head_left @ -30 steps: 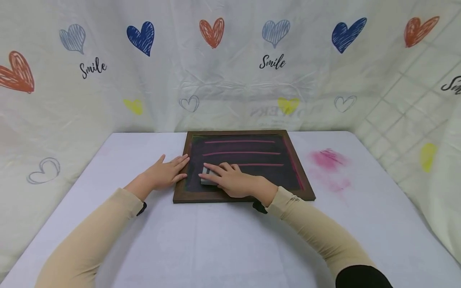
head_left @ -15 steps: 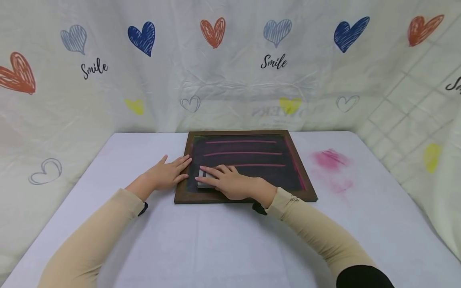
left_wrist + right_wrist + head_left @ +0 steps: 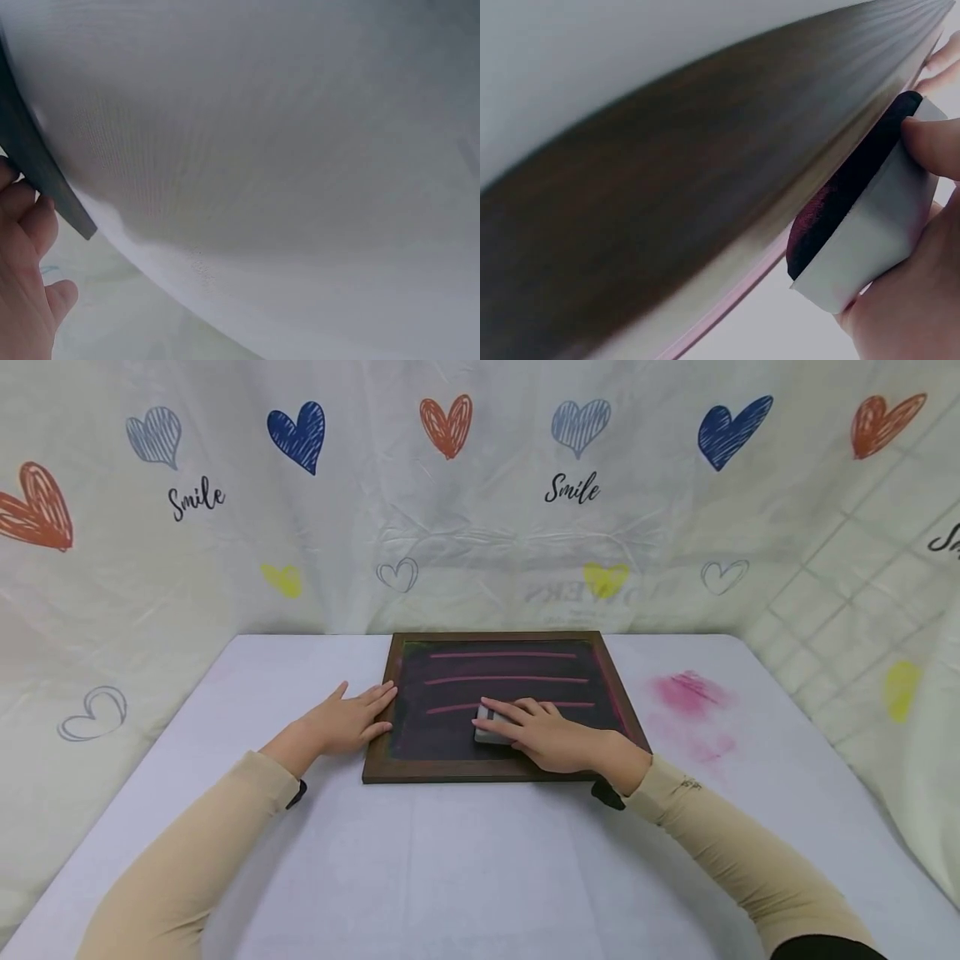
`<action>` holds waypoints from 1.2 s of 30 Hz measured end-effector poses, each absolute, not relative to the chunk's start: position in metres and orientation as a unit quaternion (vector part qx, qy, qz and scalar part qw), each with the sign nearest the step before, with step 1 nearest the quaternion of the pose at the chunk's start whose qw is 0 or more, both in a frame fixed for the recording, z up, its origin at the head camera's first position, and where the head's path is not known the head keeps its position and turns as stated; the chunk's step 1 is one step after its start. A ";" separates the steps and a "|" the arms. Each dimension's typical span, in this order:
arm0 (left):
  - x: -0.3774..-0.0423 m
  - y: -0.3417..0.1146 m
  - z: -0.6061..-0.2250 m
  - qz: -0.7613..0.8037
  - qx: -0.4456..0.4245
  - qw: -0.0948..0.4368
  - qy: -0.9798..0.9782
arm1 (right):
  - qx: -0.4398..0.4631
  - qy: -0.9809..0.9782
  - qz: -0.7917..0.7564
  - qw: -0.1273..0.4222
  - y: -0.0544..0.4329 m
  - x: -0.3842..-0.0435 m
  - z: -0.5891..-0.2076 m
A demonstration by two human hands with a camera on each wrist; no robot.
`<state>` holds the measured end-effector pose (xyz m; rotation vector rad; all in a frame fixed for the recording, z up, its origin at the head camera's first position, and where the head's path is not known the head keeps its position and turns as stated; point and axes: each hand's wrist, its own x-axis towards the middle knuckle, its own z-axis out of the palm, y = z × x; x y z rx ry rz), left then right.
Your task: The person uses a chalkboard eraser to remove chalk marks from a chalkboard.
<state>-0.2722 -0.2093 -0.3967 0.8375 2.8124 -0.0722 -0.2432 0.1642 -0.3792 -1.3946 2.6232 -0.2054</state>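
My right hand [image 3: 558,739] grips a chalkboard eraser [image 3: 491,727] and holds it on the lower half of a wood-framed chalkboard [image 3: 450,743]. In the right wrist view, the eraser [image 3: 866,232] has a pale grey body and a dark felt side smudged pink, with the thumb along its edge. Three pink chalk lines cross the board; the eraser and hand overlap part of the lowest line [image 3: 452,708]. With fingers extended, my left hand [image 3: 341,720] rests on the frame's left side. The left wrist view shows those fingers [image 3: 41,221] at the frame's edge [image 3: 45,161].
The board lies on a white-covered table [image 3: 450,877], toward its far edge. Pink chalk smears [image 3: 690,693] mark the cloth right of the board. Behind the table hangs a white curtain [image 3: 480,510] printed with hearts.
The eraser slid slightly left, then right across the lower board under my right hand. The lowest line's left part has come into view. My left hand keeps its place on the frame.
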 end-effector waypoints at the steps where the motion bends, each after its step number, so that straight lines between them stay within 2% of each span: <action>1: -0.272 -0.210 -0.396 -0.023 0.284 0.103 0.953 | -0.463 0.880 -0.071 0.080 0.170 -0.243 -0.379; 16: -0.270 -0.209 -0.394 -0.011 0.288 0.111 0.951 | -0.423 0.902 -0.083 0.031 0.239 -0.236 -0.381; 27: -0.270 -0.210 -0.390 -0.011 0.293 0.120 0.949 | -0.396 0.912 -0.100 0.030 0.263 -0.233 -0.381; 32: -0.270 -0.211 -0.389 -0.012 0.296 0.119 0.948 | -0.394 0.912 -0.110 0.006 0.268 -0.234 -0.381; 36: -0.270 -0.211 -0.390 -0.012 0.297 0.118 0.948 | -0.402 0.908 -0.116 -0.032 0.276 -0.239 -0.381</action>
